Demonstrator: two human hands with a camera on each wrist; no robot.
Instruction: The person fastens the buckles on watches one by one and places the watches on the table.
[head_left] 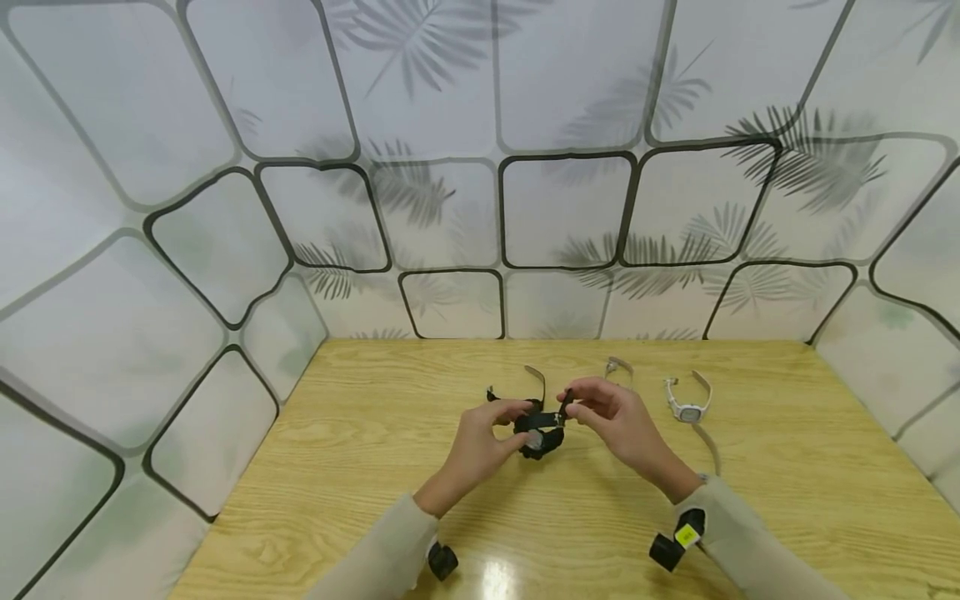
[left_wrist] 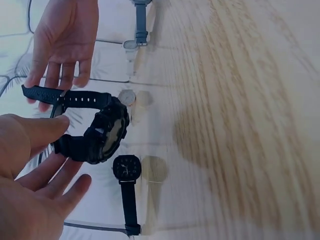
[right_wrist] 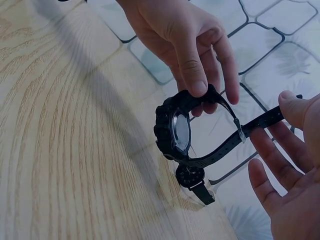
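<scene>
Between both hands, above the table, hangs a chunky black wristwatch (head_left: 534, 442) with its strap bent into a loop. My left hand (head_left: 480, 446) holds it by the case and the strap half beside it, thumb on one side and fingers on the other. My right hand (head_left: 622, 425) pinches the strap's free end, as the right wrist view shows too. The strap passes through the metal buckle (right_wrist: 241, 135); whether the pin sits in a hole cannot be told. Just behind, a black watch with a dark dial (left_wrist: 126, 167) stands on the table.
A white digital watch (head_left: 688, 412) stands at the right of the wooden table (head_left: 360, 450). Another pale-strapped watch (head_left: 618, 364) is partly hidden behind the right hand. A grey-brown strap (head_left: 708, 450) lies by the right wrist. Patterned cloth (head_left: 562, 208) walls the table's back and sides.
</scene>
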